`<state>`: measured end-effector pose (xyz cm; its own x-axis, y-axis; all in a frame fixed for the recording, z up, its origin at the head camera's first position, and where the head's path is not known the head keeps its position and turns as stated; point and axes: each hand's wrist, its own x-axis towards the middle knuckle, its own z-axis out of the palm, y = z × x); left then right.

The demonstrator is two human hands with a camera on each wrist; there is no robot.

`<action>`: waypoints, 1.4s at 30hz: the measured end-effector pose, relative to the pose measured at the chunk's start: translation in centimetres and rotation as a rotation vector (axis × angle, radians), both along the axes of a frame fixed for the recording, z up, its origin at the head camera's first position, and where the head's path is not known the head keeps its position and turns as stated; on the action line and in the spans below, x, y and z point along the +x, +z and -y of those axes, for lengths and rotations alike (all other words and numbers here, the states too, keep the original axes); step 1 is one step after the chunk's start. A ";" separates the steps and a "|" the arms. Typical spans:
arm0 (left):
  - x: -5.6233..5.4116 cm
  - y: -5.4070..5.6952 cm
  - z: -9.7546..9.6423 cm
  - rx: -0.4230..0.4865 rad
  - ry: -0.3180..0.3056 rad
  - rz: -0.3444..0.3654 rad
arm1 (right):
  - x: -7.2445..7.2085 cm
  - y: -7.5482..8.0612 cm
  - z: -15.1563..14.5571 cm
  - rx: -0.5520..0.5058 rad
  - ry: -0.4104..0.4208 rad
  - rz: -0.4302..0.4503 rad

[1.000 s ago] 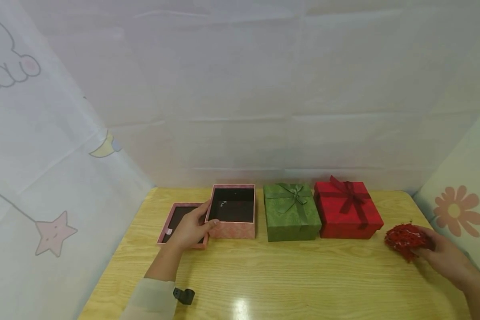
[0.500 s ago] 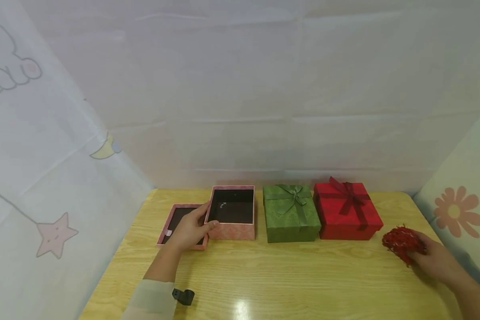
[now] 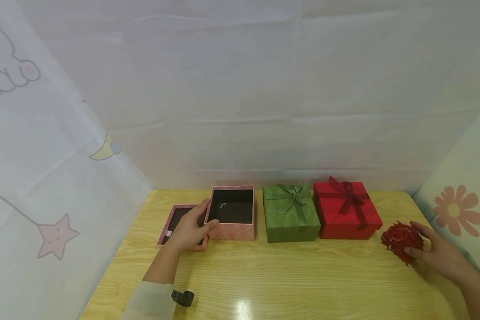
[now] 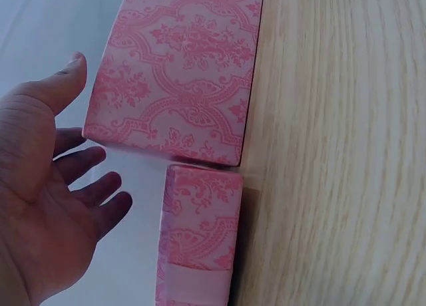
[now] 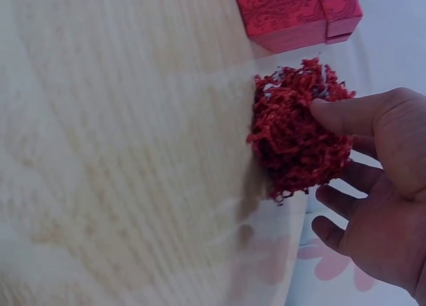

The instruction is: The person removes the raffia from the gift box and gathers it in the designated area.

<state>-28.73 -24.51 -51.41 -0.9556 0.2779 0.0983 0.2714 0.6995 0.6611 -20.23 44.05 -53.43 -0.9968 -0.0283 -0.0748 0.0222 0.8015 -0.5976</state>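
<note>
A pink patterned box (image 3: pixel 234 231) with a dark inside stands uncovered at the left. My left hand (image 3: pixel 192 229) rests at its front left corner, thumb near the front rim and relaxed fingers along the left side. Its pink lid (image 3: pixel 174 221) lies upside down on the table, partly behind that hand. In the left wrist view the thumb and bent fingers of the left hand (image 4: pixel 63 186) are spread beside the box corner. At the right, my right hand (image 3: pixel 440 253) holds a clump of red shredded paper (image 3: pixel 402 242) between thumb and fingers; the right wrist view shows the thumb on the clump (image 5: pixel 296 133).
A green gift box (image 3: pixel 291 213) with a bow and a red gift box (image 3: pixel 348 211) with a dark red bow stand closed, side by side, right of the pink box. They sit on a wood-grain table (image 3: pixel 284 280) against a pale sheet wall (image 3: pixel 240 111).
My right hand has shifted slightly left with the red shredded paper, its index finger now reaching straighter over the clump. The left hand and the boxes have stayed put.
</note>
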 end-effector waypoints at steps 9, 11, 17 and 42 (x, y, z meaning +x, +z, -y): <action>0.3 1.2 -1.8 0.026 -0.022 -0.093 | 0.2 1.5 1.3 -0.025 0.008 -0.033; 0.4 1.5 -2.3 0.036 -0.034 -0.108 | 0.1 1.9 1.8 -0.033 0.012 -0.056; 0.9 2.1 -3.8 0.028 -0.068 -0.153 | 0.2 3.2 3.8 -0.080 0.019 -0.167; 1.6 2.4 -7.7 0.058 -0.096 -0.161 | -2.2 4.7 15.6 -0.148 0.129 -0.401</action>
<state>-27.09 -16.82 -49.04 -0.8955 0.3564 0.2666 0.4408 0.6270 0.6423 -22.44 28.42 -48.77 -0.9337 -0.1359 0.3314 -0.3297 0.6876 -0.6470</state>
